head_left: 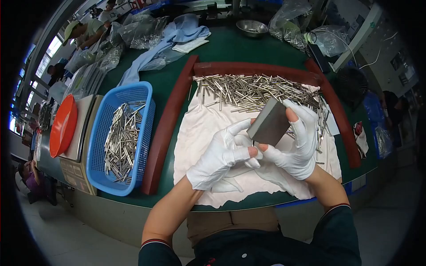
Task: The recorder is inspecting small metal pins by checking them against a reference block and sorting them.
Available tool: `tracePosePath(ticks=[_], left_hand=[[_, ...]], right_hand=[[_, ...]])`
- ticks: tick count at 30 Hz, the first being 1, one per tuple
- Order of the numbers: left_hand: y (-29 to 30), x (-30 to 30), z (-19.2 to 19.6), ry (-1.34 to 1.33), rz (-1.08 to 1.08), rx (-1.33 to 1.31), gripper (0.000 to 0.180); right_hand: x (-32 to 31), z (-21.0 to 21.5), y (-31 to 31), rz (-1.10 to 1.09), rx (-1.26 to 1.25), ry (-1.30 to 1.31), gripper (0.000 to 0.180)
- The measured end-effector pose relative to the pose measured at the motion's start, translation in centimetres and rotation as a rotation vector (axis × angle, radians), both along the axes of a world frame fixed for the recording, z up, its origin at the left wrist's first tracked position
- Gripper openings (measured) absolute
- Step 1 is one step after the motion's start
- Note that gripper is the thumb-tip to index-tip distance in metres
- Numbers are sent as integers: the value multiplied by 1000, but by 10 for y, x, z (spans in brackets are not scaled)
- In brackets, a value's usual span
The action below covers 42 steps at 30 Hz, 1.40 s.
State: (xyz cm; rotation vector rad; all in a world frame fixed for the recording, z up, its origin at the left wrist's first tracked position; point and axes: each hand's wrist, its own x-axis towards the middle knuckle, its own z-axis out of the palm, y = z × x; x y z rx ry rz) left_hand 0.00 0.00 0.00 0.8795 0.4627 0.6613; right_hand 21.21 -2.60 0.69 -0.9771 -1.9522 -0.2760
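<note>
A dark grey rectangular block (pixel 270 124) is held tilted above the cloth, in front of me. My right hand (pixel 301 146), in a white glove with bare thumb and fingertip, grips it between thumb and finger. At the block's left edge is my left hand (pixel 226 153), gloved the same way, its fingers curled in. A small dark tip shows by its thumb, too small to name. Beyond the hands, a heap of thin metal pins (pixel 248 91) lies on the pale pink cloth (pixel 195 133). Several pins also lie behind and beside the block, partly hidden by my right hand.
Dark red bars (pixel 166 133) border the cloth on the left, back and right. Left of them stands a blue basket (pixel 95 146) of metal pins, then an orange-red tray (pixel 64 126) on a scale. A metal bowl (pixel 252 27) and plastic bags (pixel 144 33) sit farther back.
</note>
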Motion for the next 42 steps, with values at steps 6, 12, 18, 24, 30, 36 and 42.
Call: tracePosePath(ticks=[6, 12, 18, 24, 30, 36, 42], left_hand=[[1, -5, 0, -8, 65, -23, 72], [-1, -6, 9, 35, 109, -54, 74], [1, -9, 5, 46, 151, -29, 85], [0, -7, 7, 0, 100, -22, 84], [0, -5, 7, 11, 76, -30, 84], [-1, -5, 3, 5, 90, -33, 83], [1, -4, 4, 19, 83, -10, 78]], right_hand=[[2, -7, 1, -15, 58, -40, 90], [6, -6, 1, -14, 112, -133, 94], [10, -1, 2, -19, 94, -79, 100], [10, -6, 0, -17, -16, -23, 99], [8, -7, 2, 0, -55, -4, 94], [3, -4, 2, 11, -46, 11, 88], [3, -2, -1, 15, -56, 17, 87]])
